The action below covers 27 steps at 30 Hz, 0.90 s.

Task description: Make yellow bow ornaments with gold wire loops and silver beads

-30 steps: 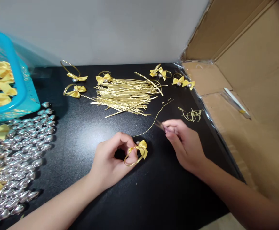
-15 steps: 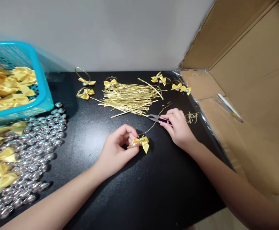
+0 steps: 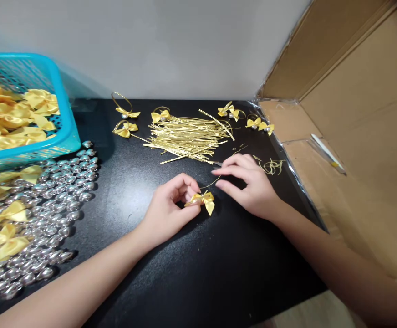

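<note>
Between the thumb and fingers of my left hand is a yellow satin bow, above the black table. A thin gold cord runs from the bow toward my right hand. That hand has its thumb and fingers apart beside the cord's far end, holding nothing that I can see. The tip of the thread snips pokes out behind its fingers; the rest is hidden. Just beyond lies a pile of gold twist ties.
A turquoise basket of yellow bows stands at the left. Silver beads with loose bows spread before it. Finished-looking bows with loops lie along the back. Cord scraps sit at the right; a white-handled cutter rests on cardboard.
My right hand has let go of the snips, which now lie on the table, and has moved slightly left and opened toward the cord. My left hand still holds the bow.
</note>
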Each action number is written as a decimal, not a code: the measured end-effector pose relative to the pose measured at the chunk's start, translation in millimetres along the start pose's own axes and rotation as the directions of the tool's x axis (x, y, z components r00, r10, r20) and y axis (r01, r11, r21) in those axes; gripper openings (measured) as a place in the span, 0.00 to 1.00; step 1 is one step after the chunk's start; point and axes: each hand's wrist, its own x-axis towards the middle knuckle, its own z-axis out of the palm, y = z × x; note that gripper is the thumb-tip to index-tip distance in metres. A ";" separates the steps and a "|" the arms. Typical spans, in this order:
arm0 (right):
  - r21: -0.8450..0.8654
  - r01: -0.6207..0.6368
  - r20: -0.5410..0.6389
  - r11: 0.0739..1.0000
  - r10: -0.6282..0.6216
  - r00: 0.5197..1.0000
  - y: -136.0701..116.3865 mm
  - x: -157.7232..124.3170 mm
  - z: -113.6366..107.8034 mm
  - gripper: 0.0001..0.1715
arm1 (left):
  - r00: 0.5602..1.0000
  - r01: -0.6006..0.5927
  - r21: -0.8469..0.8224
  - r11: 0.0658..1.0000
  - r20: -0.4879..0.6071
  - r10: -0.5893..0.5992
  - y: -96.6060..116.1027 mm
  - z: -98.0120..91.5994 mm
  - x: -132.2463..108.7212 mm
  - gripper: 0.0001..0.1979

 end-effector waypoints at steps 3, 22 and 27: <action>0.168 -0.027 0.298 0.985 -0.024 0.954 -16.4 15.1 -4.3 0.06 | 1.000 -0.009 0.007 1.000 -0.009 0.010 1.3 0.3 0.3 0.07; 0.092 0.303 0.341 0.949 -0.316 0.886 -15.6 29.2 -12.4 0.06 | 1.000 -0.018 0.102 0.995 -0.007 0.019 2.1 0.9 -1.1 0.06; 0.084 0.345 0.336 0.935 -0.352 0.874 -15.5 30.3 -12.5 0.07 | 1.000 -0.005 0.108 0.994 -0.005 0.006 3.1 0.2 -0.3 0.05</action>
